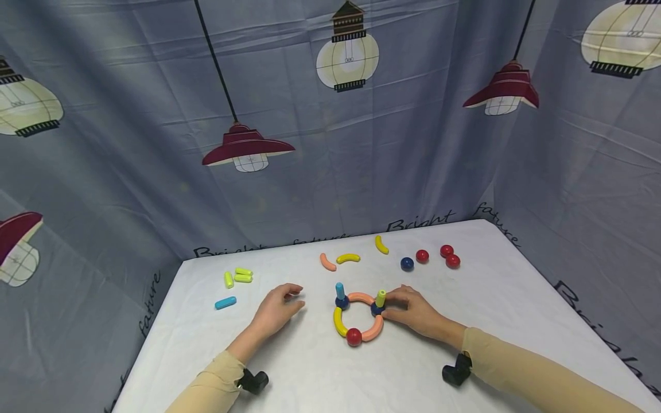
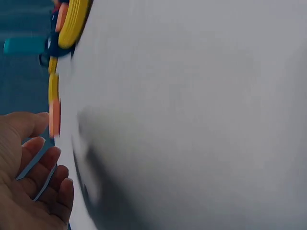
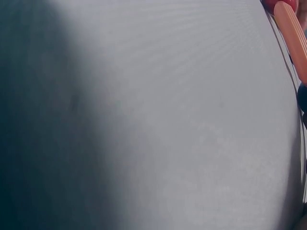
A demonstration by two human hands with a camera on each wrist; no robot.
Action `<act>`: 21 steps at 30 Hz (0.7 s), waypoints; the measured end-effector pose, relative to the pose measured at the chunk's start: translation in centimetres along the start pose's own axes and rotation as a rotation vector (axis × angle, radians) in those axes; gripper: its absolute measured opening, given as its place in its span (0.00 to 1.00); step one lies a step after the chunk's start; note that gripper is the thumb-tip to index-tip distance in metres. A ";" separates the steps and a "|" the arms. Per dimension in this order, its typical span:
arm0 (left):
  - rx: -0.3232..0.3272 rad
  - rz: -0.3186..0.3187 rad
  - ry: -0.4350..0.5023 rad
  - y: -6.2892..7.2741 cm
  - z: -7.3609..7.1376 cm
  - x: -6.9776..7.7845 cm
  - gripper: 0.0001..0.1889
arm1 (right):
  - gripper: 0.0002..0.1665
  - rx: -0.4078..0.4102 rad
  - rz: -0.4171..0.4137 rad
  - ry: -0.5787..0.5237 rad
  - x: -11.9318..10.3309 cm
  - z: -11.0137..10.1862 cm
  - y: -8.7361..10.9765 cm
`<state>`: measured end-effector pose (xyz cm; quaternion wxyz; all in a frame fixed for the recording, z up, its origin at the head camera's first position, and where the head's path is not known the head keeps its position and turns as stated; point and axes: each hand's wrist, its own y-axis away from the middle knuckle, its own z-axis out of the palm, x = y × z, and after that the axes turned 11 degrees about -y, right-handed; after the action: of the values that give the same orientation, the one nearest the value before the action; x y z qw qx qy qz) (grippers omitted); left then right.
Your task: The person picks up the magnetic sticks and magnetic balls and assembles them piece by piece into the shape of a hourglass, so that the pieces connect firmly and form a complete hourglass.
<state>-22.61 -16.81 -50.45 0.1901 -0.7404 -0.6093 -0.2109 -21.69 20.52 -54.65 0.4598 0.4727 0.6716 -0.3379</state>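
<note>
A ring of curved sticks and balls lies on the white table. Two orange curved sticks, a yellow curved stick, a red ball and two dark blue balls make it up. A blue stick stands on the left dark blue ball; a light green stick stands on the right dark blue ball. My right hand holds that right ball between thumb and fingers. Left of the ring, my left hand hovers with relaxed fingers, holding nothing.
Three light green sticks and a blue stick lie at the left. Behind the ring are an orange curved stick and two yellow ones. A dark blue ball and three red balls sit back right.
</note>
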 end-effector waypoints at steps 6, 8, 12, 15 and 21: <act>0.113 -0.097 -0.169 1.0 -3.7 -4.3 0.19 | 0.20 0.005 0.008 0.000 -0.2 0.0 0.0; 0.141 -0.117 -0.229 1.5 -4.9 -5.8 0.19 | 0.20 0.009 0.015 -0.004 -0.3 0.1 0.1; 0.186 -0.159 -0.318 2.5 -6.8 -8.4 0.20 | 0.20 0.010 0.021 -0.008 -0.4 0.1 0.2; 0.199 -0.200 -0.341 3.2 -7.6 -9.8 0.21 | 0.20 0.007 0.020 -0.012 -0.4 0.0 0.2; 0.170 -0.248 -0.372 3.8 -8.0 -11.3 0.21 | 0.20 0.009 0.029 -0.012 -0.4 0.1 0.1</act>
<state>-21.43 -31.06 -50.01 0.1087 -0.6672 -0.7358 -0.0404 -21.47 20.33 -54.28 0.4665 0.4823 0.6604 -0.3371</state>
